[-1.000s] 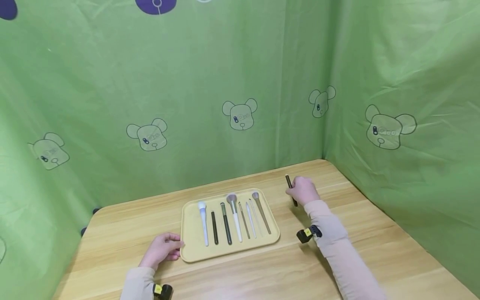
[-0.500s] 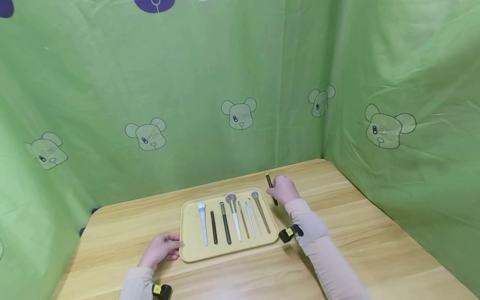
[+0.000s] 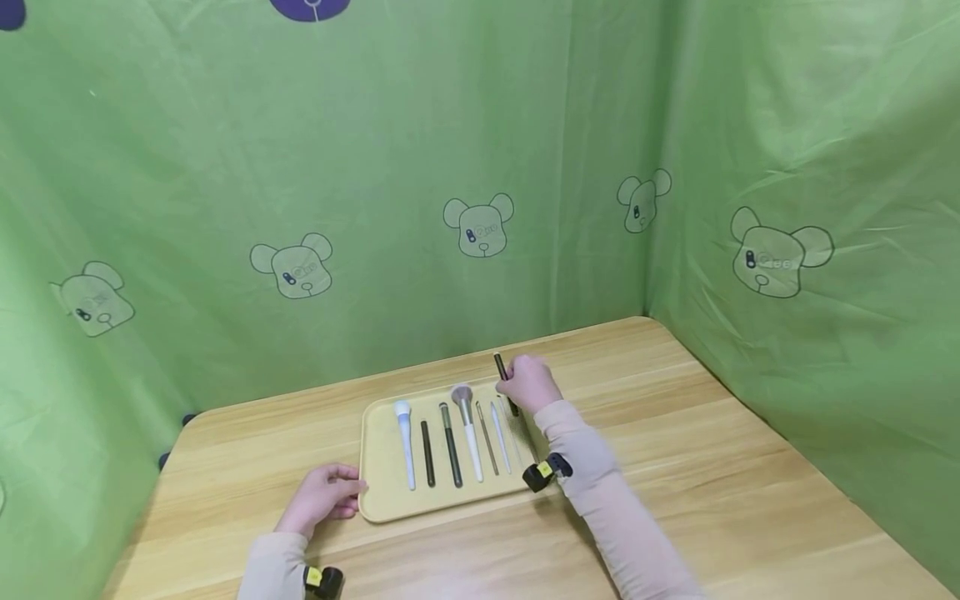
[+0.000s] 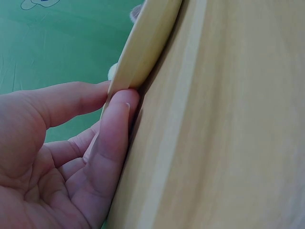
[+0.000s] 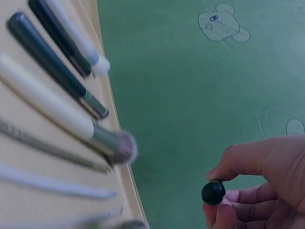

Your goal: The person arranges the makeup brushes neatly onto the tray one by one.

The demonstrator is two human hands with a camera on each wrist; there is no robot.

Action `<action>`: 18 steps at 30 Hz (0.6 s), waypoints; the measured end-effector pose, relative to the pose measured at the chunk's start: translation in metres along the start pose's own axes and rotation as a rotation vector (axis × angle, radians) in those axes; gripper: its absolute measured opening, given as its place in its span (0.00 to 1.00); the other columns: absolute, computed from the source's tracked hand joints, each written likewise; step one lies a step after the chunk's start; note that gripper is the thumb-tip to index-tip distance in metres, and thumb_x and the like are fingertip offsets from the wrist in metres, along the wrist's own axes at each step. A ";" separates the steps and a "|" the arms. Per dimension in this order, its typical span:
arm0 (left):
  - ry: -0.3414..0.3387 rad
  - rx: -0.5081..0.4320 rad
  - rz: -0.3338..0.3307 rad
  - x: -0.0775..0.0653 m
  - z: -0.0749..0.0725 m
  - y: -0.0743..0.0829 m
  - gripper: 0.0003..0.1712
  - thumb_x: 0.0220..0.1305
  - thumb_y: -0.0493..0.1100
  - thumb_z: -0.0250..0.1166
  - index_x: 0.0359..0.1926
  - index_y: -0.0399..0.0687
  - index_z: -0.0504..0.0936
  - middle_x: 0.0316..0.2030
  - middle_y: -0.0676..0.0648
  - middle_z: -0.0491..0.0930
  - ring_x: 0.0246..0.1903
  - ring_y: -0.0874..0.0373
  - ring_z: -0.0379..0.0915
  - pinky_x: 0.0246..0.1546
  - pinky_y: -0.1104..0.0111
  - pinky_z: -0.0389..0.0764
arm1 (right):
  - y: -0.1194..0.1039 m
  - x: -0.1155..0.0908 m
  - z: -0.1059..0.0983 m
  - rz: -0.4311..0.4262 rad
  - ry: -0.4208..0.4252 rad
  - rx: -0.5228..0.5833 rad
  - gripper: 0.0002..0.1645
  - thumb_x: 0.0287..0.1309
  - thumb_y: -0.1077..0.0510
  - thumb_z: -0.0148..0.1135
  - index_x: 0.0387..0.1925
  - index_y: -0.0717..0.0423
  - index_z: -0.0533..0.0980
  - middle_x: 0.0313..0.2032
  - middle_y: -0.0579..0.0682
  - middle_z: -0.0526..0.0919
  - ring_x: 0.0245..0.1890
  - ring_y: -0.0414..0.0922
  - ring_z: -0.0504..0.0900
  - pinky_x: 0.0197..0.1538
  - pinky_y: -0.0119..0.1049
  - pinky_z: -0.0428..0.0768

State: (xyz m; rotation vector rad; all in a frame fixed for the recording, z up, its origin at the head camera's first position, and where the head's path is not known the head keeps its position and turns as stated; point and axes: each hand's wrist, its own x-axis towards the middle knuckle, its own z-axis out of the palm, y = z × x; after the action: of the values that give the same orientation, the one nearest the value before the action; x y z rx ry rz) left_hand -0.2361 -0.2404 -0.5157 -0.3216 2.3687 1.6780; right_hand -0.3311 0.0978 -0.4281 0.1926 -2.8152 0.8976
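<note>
My left hand (image 3: 321, 500) pinches the left rim of a yellow tray (image 3: 381, 500); thumb and finger grip the tray edge (image 4: 143, 52) in the left wrist view. Over the tray's right end, my right hand (image 3: 532, 385) holds a black makeup brush (image 3: 500, 365) between thumb and fingers. The right wrist view shows that brush's rounded dark end (image 5: 213, 193). Several brushes lie side by side on the tray, among them a white one (image 3: 407, 446), a short black one (image 3: 427, 454), a dark-handled one (image 3: 452, 450) and a fluffy white-handled one (image 3: 471, 437). My right hand hides the rightmost brush's head.
The tray lies on a wooden table (image 3: 697, 467) with rounded corners. Green curtains (image 3: 390, 167) with bear-head prints hang behind the table and along its right side. Each sleeve carries a black wrist camera, such as the right one (image 3: 542, 473).
My right hand has moved left with the black makeup brush, from the table beside the tray to above its right end. My left hand stays at the tray's rim.
</note>
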 end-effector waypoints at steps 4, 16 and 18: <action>0.001 -0.004 0.000 0.000 0.000 0.000 0.23 0.49 0.41 0.66 0.45 0.33 0.72 0.25 0.45 0.79 0.21 0.59 0.76 0.26 0.67 0.82 | -0.010 0.000 0.010 -0.014 -0.015 0.023 0.15 0.37 0.60 0.60 0.10 0.52 0.63 0.11 0.43 0.62 0.14 0.40 0.64 0.18 0.29 0.63; 0.010 0.005 -0.003 0.000 0.000 0.002 0.23 0.48 0.41 0.66 0.44 0.34 0.72 0.26 0.45 0.78 0.21 0.58 0.75 0.26 0.67 0.82 | -0.040 -0.008 0.039 -0.031 -0.043 0.059 0.19 0.45 0.50 0.63 0.09 0.50 0.66 0.09 0.41 0.66 0.11 0.37 0.64 0.17 0.30 0.64; 0.010 0.004 -0.003 0.000 0.000 0.002 0.23 0.49 0.41 0.66 0.44 0.34 0.72 0.26 0.45 0.78 0.22 0.58 0.75 0.26 0.67 0.82 | -0.045 -0.010 0.044 -0.039 -0.053 0.059 0.17 0.44 0.53 0.61 0.10 0.49 0.66 0.10 0.40 0.67 0.12 0.37 0.65 0.18 0.30 0.65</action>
State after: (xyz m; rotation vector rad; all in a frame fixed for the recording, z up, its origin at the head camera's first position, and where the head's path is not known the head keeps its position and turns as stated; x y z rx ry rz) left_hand -0.2364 -0.2395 -0.5140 -0.3333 2.3772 1.6741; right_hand -0.3195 0.0366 -0.4402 0.2823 -2.8245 0.9813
